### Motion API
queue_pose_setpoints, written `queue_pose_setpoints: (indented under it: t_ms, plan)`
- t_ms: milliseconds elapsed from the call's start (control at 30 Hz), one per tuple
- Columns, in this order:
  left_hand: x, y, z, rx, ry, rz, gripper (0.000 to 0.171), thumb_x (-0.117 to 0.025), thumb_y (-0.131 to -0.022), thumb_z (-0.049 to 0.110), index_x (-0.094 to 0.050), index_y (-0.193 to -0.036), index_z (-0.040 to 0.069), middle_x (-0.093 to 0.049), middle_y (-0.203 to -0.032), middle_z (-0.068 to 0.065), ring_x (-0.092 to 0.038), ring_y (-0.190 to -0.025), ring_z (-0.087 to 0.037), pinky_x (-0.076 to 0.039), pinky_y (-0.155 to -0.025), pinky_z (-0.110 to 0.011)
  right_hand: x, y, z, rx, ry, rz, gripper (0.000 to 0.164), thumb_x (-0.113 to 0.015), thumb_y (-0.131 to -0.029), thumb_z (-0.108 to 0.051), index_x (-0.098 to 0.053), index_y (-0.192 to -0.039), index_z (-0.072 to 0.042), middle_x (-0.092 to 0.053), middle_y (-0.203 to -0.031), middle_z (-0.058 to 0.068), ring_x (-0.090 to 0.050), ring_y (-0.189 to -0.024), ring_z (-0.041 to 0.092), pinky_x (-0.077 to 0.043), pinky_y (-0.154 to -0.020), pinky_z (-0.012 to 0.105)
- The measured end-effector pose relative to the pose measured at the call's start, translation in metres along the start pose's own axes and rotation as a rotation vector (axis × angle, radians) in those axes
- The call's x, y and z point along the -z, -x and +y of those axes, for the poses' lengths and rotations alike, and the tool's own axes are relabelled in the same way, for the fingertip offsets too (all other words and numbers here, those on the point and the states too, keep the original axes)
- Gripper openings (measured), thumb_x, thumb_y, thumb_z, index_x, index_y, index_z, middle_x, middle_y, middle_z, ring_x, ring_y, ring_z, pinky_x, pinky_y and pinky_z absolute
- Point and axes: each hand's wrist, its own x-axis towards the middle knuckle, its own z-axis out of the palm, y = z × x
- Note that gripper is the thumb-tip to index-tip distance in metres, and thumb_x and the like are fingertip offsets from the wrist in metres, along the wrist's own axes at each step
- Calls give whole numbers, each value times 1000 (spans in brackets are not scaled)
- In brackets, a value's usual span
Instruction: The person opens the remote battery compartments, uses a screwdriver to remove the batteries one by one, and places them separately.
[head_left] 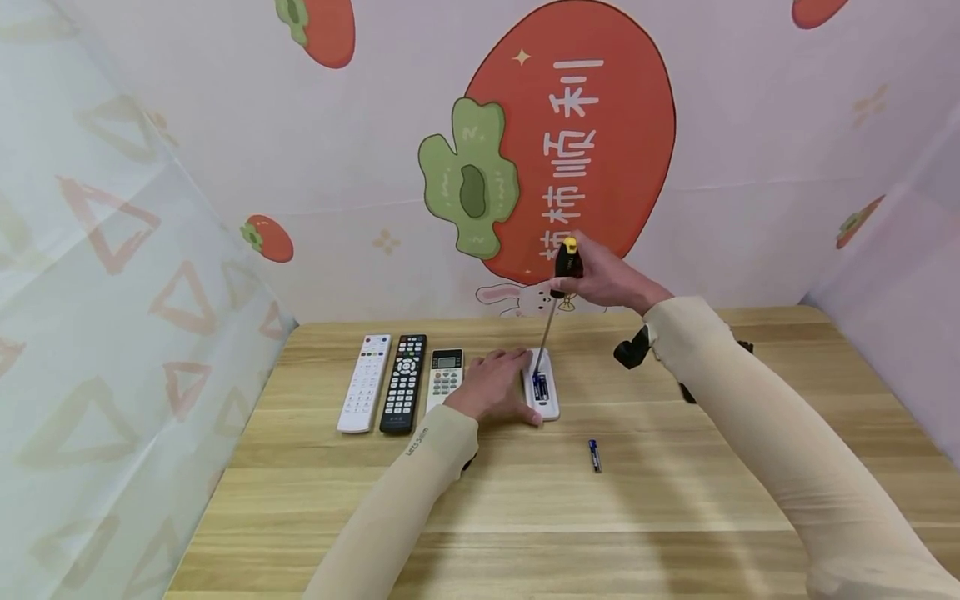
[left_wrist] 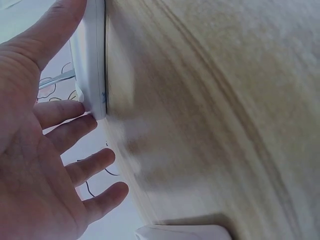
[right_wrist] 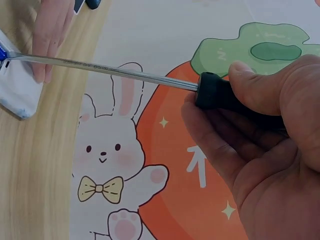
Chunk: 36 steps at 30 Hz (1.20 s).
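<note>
A white remote control (head_left: 551,408) lies back side up on the table, its battery compartment uncovered. Blue batteries (head_left: 542,388) sit inside it. My left hand (head_left: 495,387) holds the remote, thumb at the near end and fingertips at the far end; the lower fingers stay apart from it in the left wrist view. My right hand (head_left: 611,279) grips a screwdriver (head_left: 567,265) by its black, yellow-ended handle. The metal shaft (right_wrist: 125,72) slants down and its tip meets the end of a blue battery in the compartment. One loose blue battery (head_left: 595,456) lies nearer on the table.
Left of the hands, a white remote (head_left: 365,383), a black remote (head_left: 403,383) and a white remote with a small display (head_left: 446,375) lie in a row. A black object (head_left: 687,392) is mostly hidden by the right sleeve. A printed cloth (head_left: 360,167) hangs behind the wooden table (head_left: 525,517).
</note>
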Motion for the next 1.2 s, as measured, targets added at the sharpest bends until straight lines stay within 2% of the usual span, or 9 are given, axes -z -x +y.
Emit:
queue_pose_setpoints:
  t_ms: [267, 500, 700, 1000, 1200]
  plan:
    - [0, -1, 1, 3, 1, 2, 111, -86, -67, 66, -40, -157, 20, -36, -162, 1, -33, -147, -30, -29, -117, -56, 0, -2, -2, -41, -2, 14, 57, -72, -96, -13, -35, -137, 0, -58, -110, 16, -61, -95, 31, -55, -79, 41]
    - [0, -1, 0, 2, 4, 9, 111, -86, -66, 67, -41, -157, 20, -37, -162, 2, -34, -147, -30, -30, -116, -55, -1, -1, -1, -100, -26, 44, 50, -70, -98, -17, -37, -131, 0, -61, -106, 20, -64, -90, 37, -53, -72, 39]
    - [0, -1, 0, 4, 5, 7, 112, -86, -67, 67, -40, -157, 20, -36, -162, 2, -33, -147, -30, -29, -117, -55, -1, 0, 2, -157, -13, 77, 51, -69, -98, -21, -36, -130, 0, -59, -110, 23, -64, -94, 37, -54, -75, 40]
    - [0, -1, -1, 10, 12, 10, 111, -85, -67, 66, -40, -157, 20, -36, -162, 1, -33, -147, -31, -29, -117, -56, -3, 2, -2, -167, 22, 109, 52, -70, -98, -24, -35, -128, 0, -59, -111, 24, -64, -94, 37, -55, -78, 44]
    - [1, 1, -1, 1, 18, 2, 111, -86, -68, 66, -39, -158, 19, -36, -162, 1, -33, -147, -31, -29, -117, -55, -3, 5, 0, -142, 6, 112, 47, -70, -98, -23, -37, -124, -2, -61, -106, 22, -65, -88, 34, -52, -71, 40]
